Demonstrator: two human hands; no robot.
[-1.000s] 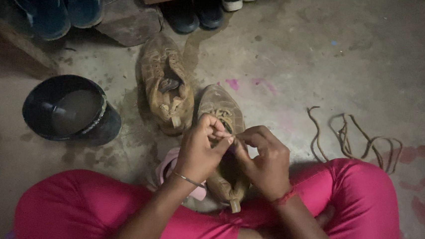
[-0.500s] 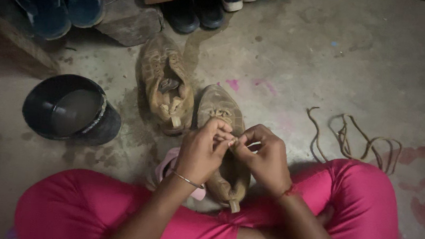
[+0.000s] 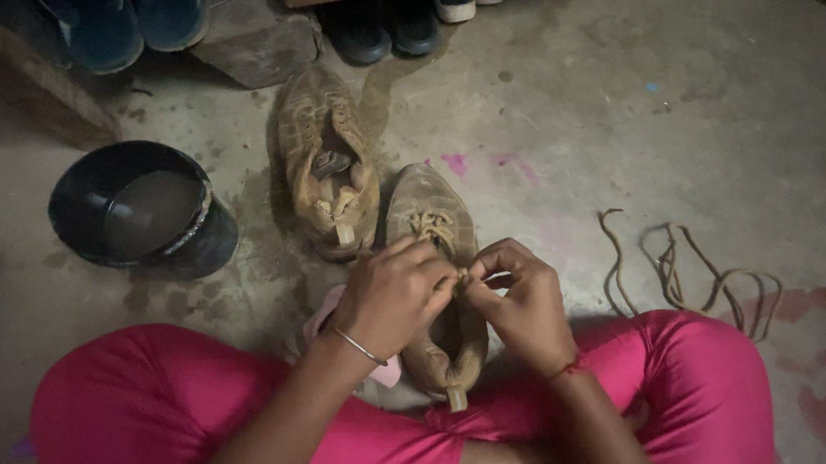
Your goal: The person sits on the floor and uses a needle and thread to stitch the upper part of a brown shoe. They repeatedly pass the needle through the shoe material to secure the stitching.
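Near tan shoe (image 3: 433, 226) is worked over: its lace (image 3: 462, 277) is pinched between closed fingertips of left hand (image 3: 391, 296) and right hand (image 3: 522, 307).

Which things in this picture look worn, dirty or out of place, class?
Both tan shoes look grimy and worn: one lies unlaced on the floor, its tongue flopped open; the other is under the left hand and right hand. A loose lace lies tangled on the floor to the right. The bucket holds murky water.
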